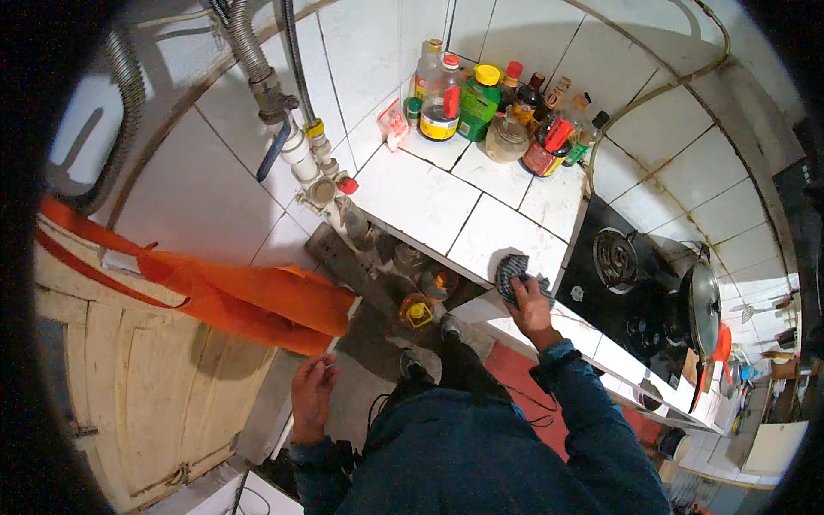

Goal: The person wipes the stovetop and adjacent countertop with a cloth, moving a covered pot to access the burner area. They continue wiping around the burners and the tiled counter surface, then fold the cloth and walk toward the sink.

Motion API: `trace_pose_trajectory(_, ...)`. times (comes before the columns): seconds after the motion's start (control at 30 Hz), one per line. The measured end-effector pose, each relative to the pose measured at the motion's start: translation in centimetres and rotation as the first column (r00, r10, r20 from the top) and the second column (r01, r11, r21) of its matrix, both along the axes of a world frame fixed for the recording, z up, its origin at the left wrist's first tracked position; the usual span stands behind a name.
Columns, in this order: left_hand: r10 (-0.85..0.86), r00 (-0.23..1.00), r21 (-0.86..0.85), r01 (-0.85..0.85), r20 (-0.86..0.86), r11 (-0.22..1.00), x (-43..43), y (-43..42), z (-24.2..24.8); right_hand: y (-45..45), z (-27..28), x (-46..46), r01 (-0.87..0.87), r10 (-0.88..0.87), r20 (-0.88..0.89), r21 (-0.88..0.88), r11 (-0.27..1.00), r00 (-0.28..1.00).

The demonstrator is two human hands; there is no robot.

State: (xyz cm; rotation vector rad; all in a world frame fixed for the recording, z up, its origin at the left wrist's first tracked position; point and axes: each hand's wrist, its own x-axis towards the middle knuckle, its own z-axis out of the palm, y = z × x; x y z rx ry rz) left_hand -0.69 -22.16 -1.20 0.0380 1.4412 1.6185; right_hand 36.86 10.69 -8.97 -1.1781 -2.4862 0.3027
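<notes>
My right hand [532,310] grips a crumpled dark checked cloth [513,270] and presses it on the front edge of the white tiled counter [425,199], left of the black gas stove [599,283]. Low on the left, my left hand [311,394] hangs with its fingers curled, just below the end of a hanging orange bag or apron [244,296]. Whether those fingers hold anything is not clear. At the back of the counter stand a green jar with a yellow lid [481,103], a red-capped bottle [441,103], a glass jar [506,138] and several sauce bottles [547,151].
A lidded pan [700,299] sits on the stove, its handle reaching past the front edge. Pipes with valves [309,154] run down the wall at the counter's left. Beneath, a yellow-capped bottle [418,313] stands on the floor. A wooden door [161,373] is at left.
</notes>
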Motion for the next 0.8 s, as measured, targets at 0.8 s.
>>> trace_pose_trajectory(0.8,-0.036,0.999,0.004,0.037,-0.015,0.999,7.5,6.6,1.8,3.8,0.6,-9.3,-0.304,0.297,0.186,0.01,0.953,0.937)
